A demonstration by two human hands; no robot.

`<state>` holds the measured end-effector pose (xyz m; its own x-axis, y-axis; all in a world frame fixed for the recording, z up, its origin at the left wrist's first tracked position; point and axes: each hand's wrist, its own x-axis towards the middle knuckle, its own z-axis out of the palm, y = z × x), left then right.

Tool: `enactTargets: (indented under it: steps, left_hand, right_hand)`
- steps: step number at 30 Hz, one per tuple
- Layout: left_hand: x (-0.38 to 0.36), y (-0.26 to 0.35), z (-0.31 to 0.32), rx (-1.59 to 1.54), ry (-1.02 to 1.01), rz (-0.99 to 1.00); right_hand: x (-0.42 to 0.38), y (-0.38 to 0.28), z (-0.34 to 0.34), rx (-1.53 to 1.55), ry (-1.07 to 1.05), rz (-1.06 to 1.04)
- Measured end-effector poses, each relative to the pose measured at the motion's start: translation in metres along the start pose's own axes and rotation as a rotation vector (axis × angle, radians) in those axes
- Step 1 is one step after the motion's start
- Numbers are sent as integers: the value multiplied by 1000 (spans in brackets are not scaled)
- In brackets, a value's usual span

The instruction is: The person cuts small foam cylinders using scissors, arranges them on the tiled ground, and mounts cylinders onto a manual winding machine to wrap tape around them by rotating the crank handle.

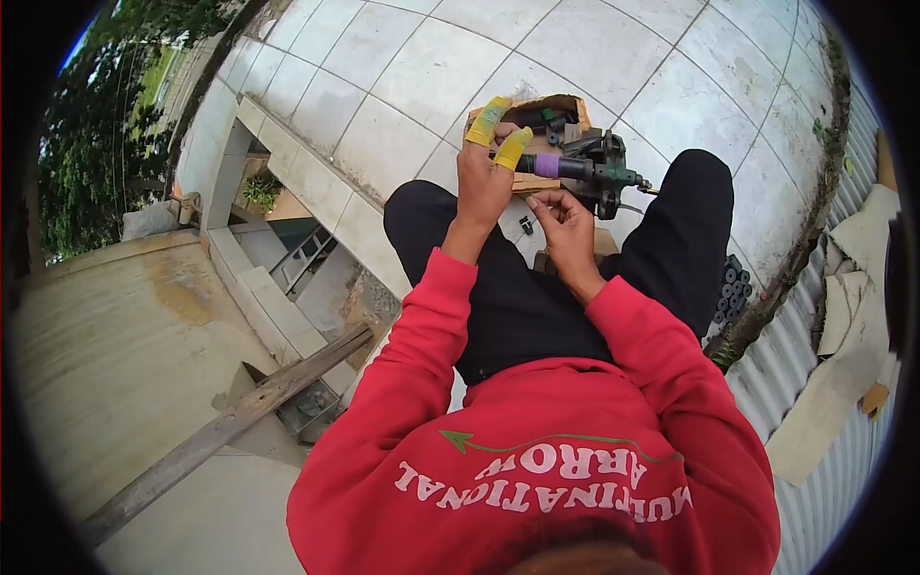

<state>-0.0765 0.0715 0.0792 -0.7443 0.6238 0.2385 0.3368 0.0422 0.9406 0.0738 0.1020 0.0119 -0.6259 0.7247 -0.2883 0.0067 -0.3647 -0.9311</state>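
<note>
The purple-banded machine (578, 169) lies between the knees. At its left end, the left hand (486, 182), two fingers yellow-wrapped, is partly curled, contact unclear. Just nearer than the machine, the right hand (567, 230) pinches thumb and forefinger together; anything held is indistinct.

Pale square tiles with dark joints make up the floor (412, 67), smudged with grey and brown stains. Midway between its left and right edges sits an open cardboard box (573, 103) with dark parts inside. A dark metal tool (613, 163) with a purple band lies over or against the box; whether it also touches the tiles cannot be told. A small dark piece (526, 225) lies just beside the box, on its near side. Near the floor's right edge, black ring-shaped pieces (734, 286) form a heap.
</note>
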Motion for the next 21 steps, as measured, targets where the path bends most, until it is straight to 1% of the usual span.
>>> enactTargets:
  steps: [3,7,16,18,19,21]
  left_hand:
    - [1,-4,0,-68,-20,-4]
    - [4,-4,1,-51,-61,36]
    - [8,-15,0,105,-95,-12]
    - [9,-19,1,113,-81,48]
    - [10,-16,0,115,-80,47]
    - [10,-11,0,96,-114,-23]
  right_hand:
    - [-1,-1,0,22,-3,5]
    - [2,5,2,68,12,2]
    - [3,8,-1,-15,4,15]
    - [3,7,-1,-6,8,40]
    - [4,8,-1,-6,6,41]
    - [4,11,-1,-4,0,21]
